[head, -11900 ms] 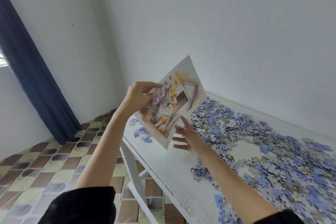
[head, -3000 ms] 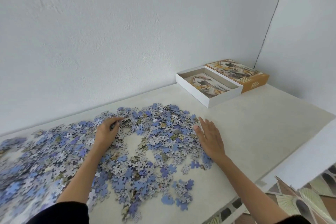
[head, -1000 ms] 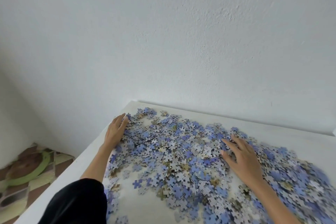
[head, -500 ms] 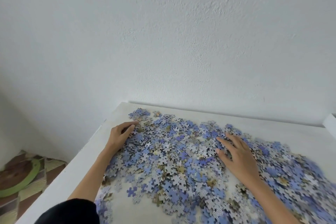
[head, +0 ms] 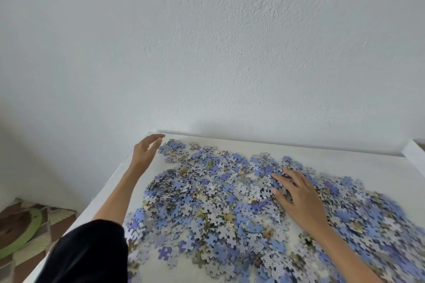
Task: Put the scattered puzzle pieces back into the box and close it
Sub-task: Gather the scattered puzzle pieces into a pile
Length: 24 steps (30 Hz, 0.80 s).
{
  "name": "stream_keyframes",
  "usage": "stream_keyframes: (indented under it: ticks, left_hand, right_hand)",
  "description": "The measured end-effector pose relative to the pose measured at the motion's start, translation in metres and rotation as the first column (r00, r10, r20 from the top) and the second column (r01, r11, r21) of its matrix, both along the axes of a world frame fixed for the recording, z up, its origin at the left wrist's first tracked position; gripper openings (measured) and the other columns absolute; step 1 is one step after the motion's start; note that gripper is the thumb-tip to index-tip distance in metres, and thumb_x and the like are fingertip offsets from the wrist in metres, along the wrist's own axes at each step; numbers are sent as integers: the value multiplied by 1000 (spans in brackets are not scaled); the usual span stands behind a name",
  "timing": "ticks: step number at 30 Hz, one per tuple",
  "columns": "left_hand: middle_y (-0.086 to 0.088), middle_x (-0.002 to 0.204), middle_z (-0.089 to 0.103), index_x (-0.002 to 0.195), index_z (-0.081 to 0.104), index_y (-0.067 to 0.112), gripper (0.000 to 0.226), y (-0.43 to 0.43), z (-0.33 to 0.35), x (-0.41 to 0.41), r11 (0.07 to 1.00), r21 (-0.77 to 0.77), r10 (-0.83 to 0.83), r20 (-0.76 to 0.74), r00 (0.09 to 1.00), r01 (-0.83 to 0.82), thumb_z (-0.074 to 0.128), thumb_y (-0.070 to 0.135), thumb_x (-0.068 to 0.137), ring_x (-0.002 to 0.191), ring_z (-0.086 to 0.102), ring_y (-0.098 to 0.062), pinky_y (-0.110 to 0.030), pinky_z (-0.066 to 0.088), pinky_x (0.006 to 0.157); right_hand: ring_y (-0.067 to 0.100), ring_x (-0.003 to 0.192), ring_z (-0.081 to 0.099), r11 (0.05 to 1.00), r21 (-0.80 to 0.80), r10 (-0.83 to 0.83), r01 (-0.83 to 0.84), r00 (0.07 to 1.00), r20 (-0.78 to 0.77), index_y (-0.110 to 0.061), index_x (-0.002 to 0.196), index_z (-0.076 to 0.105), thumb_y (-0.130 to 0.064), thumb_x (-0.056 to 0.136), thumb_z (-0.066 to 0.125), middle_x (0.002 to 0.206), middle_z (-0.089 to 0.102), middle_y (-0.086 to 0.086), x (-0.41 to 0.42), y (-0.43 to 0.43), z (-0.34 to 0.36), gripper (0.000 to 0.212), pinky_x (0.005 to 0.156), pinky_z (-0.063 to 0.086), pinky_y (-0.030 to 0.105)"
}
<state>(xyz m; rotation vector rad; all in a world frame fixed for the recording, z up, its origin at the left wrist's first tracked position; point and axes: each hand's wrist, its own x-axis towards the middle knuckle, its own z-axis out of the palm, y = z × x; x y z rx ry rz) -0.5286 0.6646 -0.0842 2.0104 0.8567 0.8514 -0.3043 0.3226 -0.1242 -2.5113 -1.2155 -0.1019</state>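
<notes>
Several blue, white and tan puzzle pieces (head: pixel 207 197) lie spread in a loose heap over the white table (head: pixel 358 163). My left hand (head: pixel 146 151) hovers at the table's far left corner, fingers relaxed and slightly curved, just left of a small cluster of pieces (head: pixel 174 148); it holds nothing. My right hand (head: pixel 299 195) lies flat on the pieces at the right of the heap, fingers spread and pointing left. A white corner of the box (head: pixel 415 153) shows at the right edge; the remainder of it is out of view.
A white wall (head: pixel 207 53) rises directly behind the table. The table's left edge (head: pixel 101 193) drops to a patterned tile floor (head: pixel 57 218), where a green ring-shaped object (head: pixel 23 236) lies.
My left hand has lifted off the pieces and moved up to the far left corner. A ridge of pieces now stands pushed inward at the left. My right hand has barely shifted.
</notes>
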Motion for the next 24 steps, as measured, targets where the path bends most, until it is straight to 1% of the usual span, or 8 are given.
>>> stream_keyframes:
  ticks: [5,11,14,18,19,21,22,24]
  left_hand:
    - [-13,144,36,138,43,15,43,12,-18,41,995,-71,44,-264,963,-65,45,30,97,132,35,-29,-39,28,106]
    - [-1,145,41,137,44,29,43,0,-23,54,994,-72,-100,-241,965,85,36,44,98,134,34,-21,-36,25,108]
    - [1,141,46,129,47,41,46,-13,-23,50,985,-78,-168,-216,962,155,35,62,90,131,38,-19,-37,27,107]
    - [4,133,50,124,49,46,63,-35,-20,41,958,-85,-285,-212,935,273,34,77,71,119,44,-10,-35,34,104]
    - [5,123,57,123,50,47,63,-41,-19,37,955,-84,-297,-210,931,286,34,77,71,108,50,-8,-28,39,96]
    - [10,84,64,116,52,57,57,-49,-17,30,949,-85,-314,-176,933,303,37,84,67,72,52,-4,-19,43,71]
    - [13,77,62,115,53,57,57,-51,-16,28,947,-88,-320,-149,936,310,38,85,67,67,51,-2,-19,42,68]
    - [13,110,60,125,52,42,63,-51,-16,27,953,-32,-304,-117,946,302,36,76,75,96,54,-5,-26,41,86]
  right_hand:
    - [17,141,16,1000,-22,0,0,1000,2,-39,138,32,-77,69,-15,150,22,-9,-2,0,0,92,111,10,33]
    - [19,140,19,1000,-19,-1,1,1000,2,-39,137,34,-76,73,-13,150,25,-6,1,0,-3,87,111,11,34]
    - [19,140,19,1000,-28,-6,6,1000,13,-39,137,33,-75,72,-15,150,25,-5,1,0,-3,89,110,10,32]
    - [19,140,20,1000,-24,-5,5,1000,2,-39,137,33,-76,70,-17,150,26,-5,0,0,-1,92,110,11,33]
    - [20,139,21,1000,-21,-3,3,1000,0,-38,137,34,-76,71,-17,149,26,-4,0,0,-1,92,110,12,33]
    - [21,139,22,1000,-20,-2,2,1000,0,-38,136,35,-76,71,-16,149,28,-4,-1,1,-1,92,110,13,35]
    - [21,139,22,1000,-21,-3,3,1000,0,-38,136,35,-76,71,-16,149,27,-4,-1,1,-1,91,110,14,35]
    - [20,139,21,1000,-21,0,0,1000,-4,-38,137,34,-77,70,-17,149,27,-4,-2,0,1,93,110,12,34]
